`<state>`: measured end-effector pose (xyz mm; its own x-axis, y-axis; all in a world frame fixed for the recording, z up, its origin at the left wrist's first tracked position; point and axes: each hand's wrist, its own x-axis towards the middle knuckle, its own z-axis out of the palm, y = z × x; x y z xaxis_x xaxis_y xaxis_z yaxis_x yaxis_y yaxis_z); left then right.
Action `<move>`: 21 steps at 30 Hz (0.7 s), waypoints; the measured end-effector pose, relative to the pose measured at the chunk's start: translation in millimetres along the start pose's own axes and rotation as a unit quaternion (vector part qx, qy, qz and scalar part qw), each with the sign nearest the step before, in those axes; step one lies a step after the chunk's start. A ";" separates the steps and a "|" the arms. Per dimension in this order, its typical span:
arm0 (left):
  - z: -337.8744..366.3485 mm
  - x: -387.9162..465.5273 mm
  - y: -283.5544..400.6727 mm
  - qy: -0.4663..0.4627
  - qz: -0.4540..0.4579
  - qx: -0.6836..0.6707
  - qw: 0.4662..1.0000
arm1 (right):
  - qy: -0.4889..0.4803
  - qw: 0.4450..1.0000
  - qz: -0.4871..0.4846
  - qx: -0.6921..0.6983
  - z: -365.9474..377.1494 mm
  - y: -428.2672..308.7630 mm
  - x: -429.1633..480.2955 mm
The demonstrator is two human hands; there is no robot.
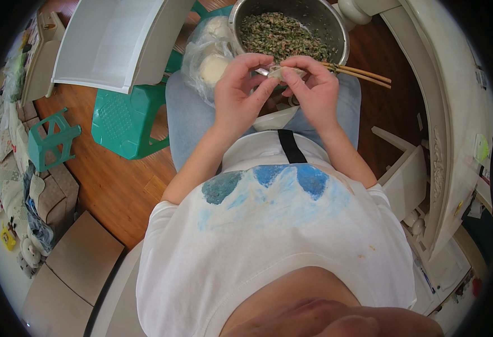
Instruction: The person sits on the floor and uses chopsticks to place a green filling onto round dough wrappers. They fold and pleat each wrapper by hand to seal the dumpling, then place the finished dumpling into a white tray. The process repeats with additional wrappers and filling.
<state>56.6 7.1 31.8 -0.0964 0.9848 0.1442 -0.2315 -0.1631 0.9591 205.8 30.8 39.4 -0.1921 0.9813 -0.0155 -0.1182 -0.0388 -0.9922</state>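
Observation:
Between my fingertips, just in front of a metal bowl, is a small piece of pale dough (287, 73), folded or cupped. My right hand (311, 90) pinches it between thumb and fingers. My left hand (243, 90) has its thumb and fingertips close to the dough's left side; whether they press on it is hard to see. The metal bowl (344, 38) holds a chopped green and pinkish filling (282, 36). Wooden chopsticks (364, 75) stick out to the right from its near rim. Dough balls (213, 69) lie in a clear plastic bag (194, 52) left of the bowl.
A white open bin or drawer (99, 42) stands at the upper left above a green plastic stool (118, 122). A smaller green stool (52, 139) lies farther left on the wooden floor. A pale carved furniture edge (438, 126) curves along the right. Part of a white dish (276, 119) shows below my hands.

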 end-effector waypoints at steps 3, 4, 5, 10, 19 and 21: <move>-3.7 -2.1 -1.2 -0.004 -0.014 0.043 0.999 | 0.005 1.000 0.008 0.017 -1.1 -0.1 0.5; -4.6 -2.0 -1.9 -0.005 -0.011 0.048 0.999 | 0.002 1.000 0.009 0.016 -1.2 -0.4 0.4; -5.3 -1.8 -2.6 -0.007 -0.009 0.052 0.999 | 0.000 1.000 0.010 0.014 -0.9 -0.8 0.1; -5.3 -1.2 -4.2 0.006 0.007 0.075 0.997 | -0.008 1.000 -0.021 -0.003 1.2 -2.8 -0.7; -4.4 0.3 -0.4 0.003 0.116 0.229 0.967 | 0.008 0.999 -0.024 -0.028 2.9 -1.4 -0.7; -4.5 0.8 2.6 -0.009 0.145 0.270 0.952 | 0.011 0.999 -0.012 -0.037 2.8 -1.1 -0.6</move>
<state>51.6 7.2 33.3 -0.0635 0.9048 0.4211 0.3337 -0.3784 0.8634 203.4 29.7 40.9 -0.1682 0.9857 0.0069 -0.0503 -0.0016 -0.9987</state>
